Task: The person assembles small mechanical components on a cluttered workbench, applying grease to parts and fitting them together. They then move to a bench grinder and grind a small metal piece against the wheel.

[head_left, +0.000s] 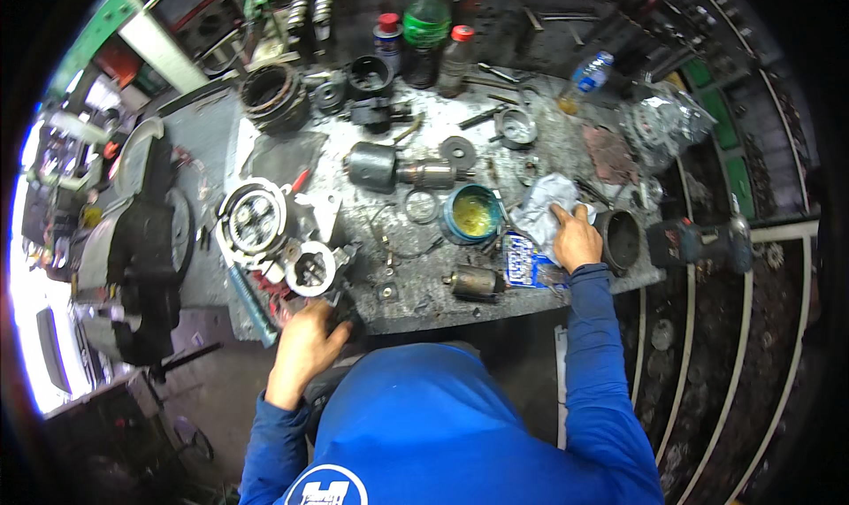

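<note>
My right hand [577,240] rests on a crumpled white rag [546,206] at the right of the workbench, its fingers bent into the cloth. Beside it lie a blue and white printed packet [523,262] and a dark metal ring housing [621,238]. My left hand [309,344] is at the bench's front edge, fingers curled by a dark object that I cannot make out. Just beyond it sit a pale cast-metal housing with a round opening [311,269] and some red wires [272,294]. A blue tub of yellowish grease [473,213] stands between my hands.
An armature [402,169], a small metal cylinder [473,282] and several rings lie across the worn workbench [416,306]. Bottles [427,32] and a spray can [387,43] stand at the back. A large black casing [133,257] is at left; shelves of parts [716,355] are at right.
</note>
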Action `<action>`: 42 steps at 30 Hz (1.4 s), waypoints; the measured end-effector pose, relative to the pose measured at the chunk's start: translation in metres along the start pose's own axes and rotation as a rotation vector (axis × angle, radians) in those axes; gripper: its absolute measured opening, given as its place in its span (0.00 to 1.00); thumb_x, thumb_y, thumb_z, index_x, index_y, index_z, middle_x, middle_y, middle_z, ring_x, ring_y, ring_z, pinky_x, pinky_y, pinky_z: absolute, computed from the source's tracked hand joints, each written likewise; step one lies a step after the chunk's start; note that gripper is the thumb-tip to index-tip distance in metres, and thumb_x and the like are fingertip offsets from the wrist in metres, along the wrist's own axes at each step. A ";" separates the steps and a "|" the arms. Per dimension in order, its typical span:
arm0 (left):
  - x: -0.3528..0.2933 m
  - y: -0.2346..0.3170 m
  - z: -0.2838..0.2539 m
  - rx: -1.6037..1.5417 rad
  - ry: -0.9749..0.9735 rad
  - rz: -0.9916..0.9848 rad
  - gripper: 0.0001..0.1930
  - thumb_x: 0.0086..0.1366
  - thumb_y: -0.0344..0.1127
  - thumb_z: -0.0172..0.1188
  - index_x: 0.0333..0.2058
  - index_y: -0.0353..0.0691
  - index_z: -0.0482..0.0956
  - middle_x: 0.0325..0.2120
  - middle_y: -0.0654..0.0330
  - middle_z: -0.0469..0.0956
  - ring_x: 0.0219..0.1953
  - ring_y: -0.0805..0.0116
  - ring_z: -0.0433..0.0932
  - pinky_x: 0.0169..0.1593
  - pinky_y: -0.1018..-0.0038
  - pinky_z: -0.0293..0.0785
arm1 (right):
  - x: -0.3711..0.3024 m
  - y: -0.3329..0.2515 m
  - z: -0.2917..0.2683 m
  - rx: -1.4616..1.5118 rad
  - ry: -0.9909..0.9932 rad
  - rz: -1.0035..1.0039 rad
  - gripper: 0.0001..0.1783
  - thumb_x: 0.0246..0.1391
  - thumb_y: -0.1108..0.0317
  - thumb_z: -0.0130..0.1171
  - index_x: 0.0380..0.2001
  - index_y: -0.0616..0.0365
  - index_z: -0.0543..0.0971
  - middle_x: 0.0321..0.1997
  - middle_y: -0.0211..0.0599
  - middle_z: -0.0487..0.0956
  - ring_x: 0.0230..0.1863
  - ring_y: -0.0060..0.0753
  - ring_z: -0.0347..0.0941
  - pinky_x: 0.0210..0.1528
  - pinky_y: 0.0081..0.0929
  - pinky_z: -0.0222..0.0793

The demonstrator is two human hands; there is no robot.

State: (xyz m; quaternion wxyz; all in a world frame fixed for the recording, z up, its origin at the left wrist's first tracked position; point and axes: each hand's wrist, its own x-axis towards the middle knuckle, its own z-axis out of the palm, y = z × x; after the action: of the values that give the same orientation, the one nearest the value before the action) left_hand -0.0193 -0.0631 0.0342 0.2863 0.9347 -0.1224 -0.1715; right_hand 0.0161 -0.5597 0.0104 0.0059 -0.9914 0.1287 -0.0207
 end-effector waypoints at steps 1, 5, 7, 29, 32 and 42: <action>0.000 0.005 0.005 0.066 0.004 -0.015 0.17 0.61 0.41 0.70 0.39 0.31 0.82 0.34 0.43 0.82 0.39 0.38 0.83 0.43 0.50 0.78 | 0.001 0.007 0.014 -0.084 -0.084 0.004 0.22 0.61 0.68 0.55 0.56 0.42 0.87 0.55 0.49 0.81 0.42 0.61 0.85 0.46 0.55 0.81; -0.004 0.021 0.021 0.017 0.101 -0.025 0.17 0.62 0.39 0.70 0.45 0.34 0.83 0.38 0.45 0.84 0.41 0.41 0.84 0.45 0.53 0.81 | 0.007 0.025 0.054 -0.068 0.012 -0.035 0.16 0.62 0.67 0.55 0.48 0.48 0.88 0.50 0.47 0.83 0.40 0.58 0.86 0.42 0.54 0.81; -0.007 0.029 0.031 -0.037 0.137 -0.072 0.20 0.60 0.37 0.70 0.49 0.34 0.83 0.40 0.43 0.84 0.43 0.41 0.84 0.47 0.55 0.81 | 0.011 0.028 0.059 -0.106 0.028 -0.042 0.12 0.63 0.66 0.57 0.43 0.53 0.87 0.49 0.47 0.83 0.39 0.57 0.86 0.40 0.52 0.82; -0.015 0.063 0.056 0.042 0.333 -0.160 0.17 0.62 0.38 0.68 0.48 0.39 0.84 0.40 0.51 0.83 0.43 0.46 0.85 0.47 0.55 0.83 | 0.047 -0.109 -0.072 0.788 0.140 -0.651 0.11 0.59 0.67 0.68 0.43 0.59 0.85 0.38 0.45 0.81 0.40 0.51 0.82 0.43 0.42 0.77; 0.012 0.065 0.071 0.020 0.363 0.049 0.14 0.62 0.38 0.67 0.46 0.43 0.85 0.36 0.54 0.81 0.38 0.49 0.85 0.41 0.55 0.83 | 0.020 -0.127 -0.073 0.825 0.043 -0.752 0.11 0.56 0.71 0.68 0.41 0.64 0.84 0.41 0.46 0.82 0.42 0.48 0.83 0.45 0.37 0.78; 0.158 0.079 0.115 0.450 0.318 0.280 0.09 0.61 0.37 0.62 0.28 0.40 0.88 0.36 0.54 0.82 0.33 0.57 0.88 0.35 0.63 0.85 | -0.022 -0.103 -0.055 0.837 0.034 -0.548 0.11 0.58 0.76 0.63 0.44 0.68 0.81 0.44 0.49 0.79 0.48 0.52 0.77 0.54 0.41 0.73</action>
State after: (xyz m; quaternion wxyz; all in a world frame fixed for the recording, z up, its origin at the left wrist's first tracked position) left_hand 0.0698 -0.2350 -0.0489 0.1087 0.9637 -0.2386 0.0494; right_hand 0.0190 -0.4550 0.0658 0.3953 -0.9010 -0.1558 -0.0877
